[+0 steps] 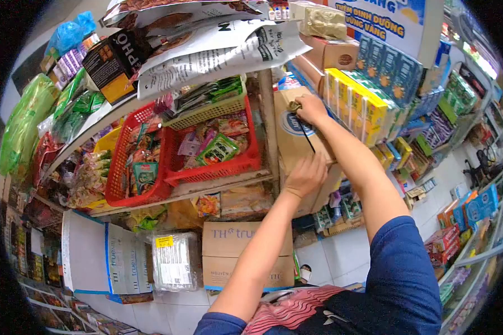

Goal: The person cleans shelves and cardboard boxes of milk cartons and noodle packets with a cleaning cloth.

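Observation:
A brown cardboard carton (288, 146) with a blue-and-white round logo stands in front of me, a dark narrow slit running along its top. At its far end my right hand (312, 109) is closed on a small crumpled brown piece (294, 106) that looks like packing tape. My left hand (307, 176) rests on the near part of the carton top, beside the near end of the slit. Its fingers are stretched out and hold nothing that I can see.
Red baskets (176, 178) of packets stand on the shelf to the left, below silver bags (218, 58). Yellow drink packs (355, 106) line the right side. On the floor are a TH true carton (221, 245), a plastic-wrapped pack (174, 262) and a white-and-blue box (123, 259).

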Tool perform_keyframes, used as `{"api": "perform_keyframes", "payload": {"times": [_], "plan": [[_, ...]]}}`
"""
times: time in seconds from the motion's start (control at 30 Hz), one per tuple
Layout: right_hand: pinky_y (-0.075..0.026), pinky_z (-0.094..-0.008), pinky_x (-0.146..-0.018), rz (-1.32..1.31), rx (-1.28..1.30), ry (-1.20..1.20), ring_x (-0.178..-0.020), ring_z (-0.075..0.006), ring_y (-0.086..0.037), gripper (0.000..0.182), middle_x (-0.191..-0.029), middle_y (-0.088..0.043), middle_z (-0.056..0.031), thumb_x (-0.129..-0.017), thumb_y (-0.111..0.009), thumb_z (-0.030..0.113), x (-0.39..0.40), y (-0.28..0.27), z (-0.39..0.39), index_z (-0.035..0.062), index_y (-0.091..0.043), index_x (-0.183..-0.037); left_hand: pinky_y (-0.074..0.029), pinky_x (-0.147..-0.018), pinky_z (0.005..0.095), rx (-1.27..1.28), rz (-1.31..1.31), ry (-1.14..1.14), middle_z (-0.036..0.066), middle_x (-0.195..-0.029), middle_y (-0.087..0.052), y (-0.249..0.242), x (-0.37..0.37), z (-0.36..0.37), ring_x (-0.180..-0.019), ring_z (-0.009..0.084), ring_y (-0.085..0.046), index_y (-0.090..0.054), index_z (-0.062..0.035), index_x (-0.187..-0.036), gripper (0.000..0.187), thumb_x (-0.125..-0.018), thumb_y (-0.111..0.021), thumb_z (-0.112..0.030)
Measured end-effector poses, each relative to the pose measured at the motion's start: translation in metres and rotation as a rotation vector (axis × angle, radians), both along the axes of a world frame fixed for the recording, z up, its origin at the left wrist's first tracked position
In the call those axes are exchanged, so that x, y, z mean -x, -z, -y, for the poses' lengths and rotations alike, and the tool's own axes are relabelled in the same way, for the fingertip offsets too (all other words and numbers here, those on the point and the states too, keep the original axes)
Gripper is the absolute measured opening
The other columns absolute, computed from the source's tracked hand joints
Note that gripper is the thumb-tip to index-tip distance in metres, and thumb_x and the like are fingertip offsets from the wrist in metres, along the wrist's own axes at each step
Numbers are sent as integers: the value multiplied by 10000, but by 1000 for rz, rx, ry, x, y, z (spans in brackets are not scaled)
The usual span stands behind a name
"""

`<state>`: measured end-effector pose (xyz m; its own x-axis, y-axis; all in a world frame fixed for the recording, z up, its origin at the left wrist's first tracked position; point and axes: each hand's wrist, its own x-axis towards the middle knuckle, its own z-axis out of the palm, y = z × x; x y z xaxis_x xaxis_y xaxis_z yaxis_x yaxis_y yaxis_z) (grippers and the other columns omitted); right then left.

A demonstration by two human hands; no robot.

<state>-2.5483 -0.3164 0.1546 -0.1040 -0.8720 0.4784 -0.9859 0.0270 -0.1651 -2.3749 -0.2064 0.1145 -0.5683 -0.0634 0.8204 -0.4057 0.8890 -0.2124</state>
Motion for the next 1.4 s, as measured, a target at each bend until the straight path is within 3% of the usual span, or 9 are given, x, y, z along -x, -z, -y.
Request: {"api": "perform_keyframes", "payload": {"times": [0.3, 0.37, 0.43, 0.57, 0.67, 0.77, 0.9, 1.13, 1.4], "plan": [[-418, -397, -811, 87, -77, -1, -894, -321, -534, 318, -905, -583, -145, -666, -549, 196, -29, -6, -97, 79, -608, -955, -418, -668, 316, -71, 115, -9, 69, -998, -561, -1, -7, -2, -833, 195, -549, -514, -61, -1002, 336, -721, -552, -243], [-415, -401, -805, 152, -109, 11, -904, -330, -525, 330, -916, -577, -161, -661, -558, 208, -35, -9, -117, 59, -591, -953, -413, -716, 322, -100, 137, 28, 66, -1023, -543, -3, -12, -3, -902, 197, -528, -503, -65, -1019, 343, -721, -546, -229], [-415, -402, -794, 153, -91, -27, -902, -333, -525, 325, -919, -573, -170, -663, -559, 217, -47, -16, -144, 45, -576, -938, -403, -764, 329, 132, 159, 58, 60, -1025, -531, 4, -19, 1, -959, 198, -504, -492, -66, -1043, 372, -704, -551, -208], [-415, -397, -783, 156, -83, -50, -900, -333, -521, 299, -941, -557, -163, -675, -541, 174, -49, -15, -165, 28, -558, -935, -356, -887, 369, 54, 137, 128, 84, -1110, -470, 8, -33, -11, -1054, 232, -447, -490, -66, -1046, 406, -661, -576, -163], [-408, -395, -801, 245, 17, -270, -931, -327, -509, 306, -976, -544, -162, -673, -529, 111, -48, -9, -157, 23, -552, -965, -333, -920, 383, 11, 147, 143, 104, -1132, -441, 11, -34, -10, -1085, 254, -415, -498, -67, -1018, 377, -656, -574, -133], [-400, -393, -820, 199, 8, -333, -960, -321, -498, 337, -1002, -535, -163, -667, -523, 74, -55, -11, -147, 19, -544, -999, -333, -919, 392, 0, 83, 160, 115, -1095, -449, 20, -28, -8, -1075, 271, -418, -499, -66, -1007, 370, -648, -570, -120], [-402, -395, -842, 92, -88, -281, -989, -334, -492, 386, -1050, -522, -164, -678, -502, 41, -63, -12, -121, 28, -526, -1063, -359, -869, 393, -36, 11, 145, 120, -1029, -463, 26, -21, -9, -1019, 267, -448, -508, -105, -1012, 379, -640, -572, -142], [-426, -412, -799, 24, -112, -223, -958, -352, -515, 448, -1049, -515, -177, -681, -458, -29, -59, -5, -63, 91, -494, -1111, -355, -878, 357, 55, -3, 67, 78, -1088, -459, 36, -14, -5, -1011, 238, -448, -521, -172, -1045, 354, -692, -514, -183], [-424, -434, -780, 8, -106, -177, -948, -386, -503, 470, -1020, -520, -202, -651, -500, -25, -37, 7, 7, 99, -472, -1103, -344, -892, 349, 177, -46, 44, 83, -1110, -470, 45, -7, 2, -1038, 224, -439, -502, -161, -991, 260, -746, -508, -248]]}}
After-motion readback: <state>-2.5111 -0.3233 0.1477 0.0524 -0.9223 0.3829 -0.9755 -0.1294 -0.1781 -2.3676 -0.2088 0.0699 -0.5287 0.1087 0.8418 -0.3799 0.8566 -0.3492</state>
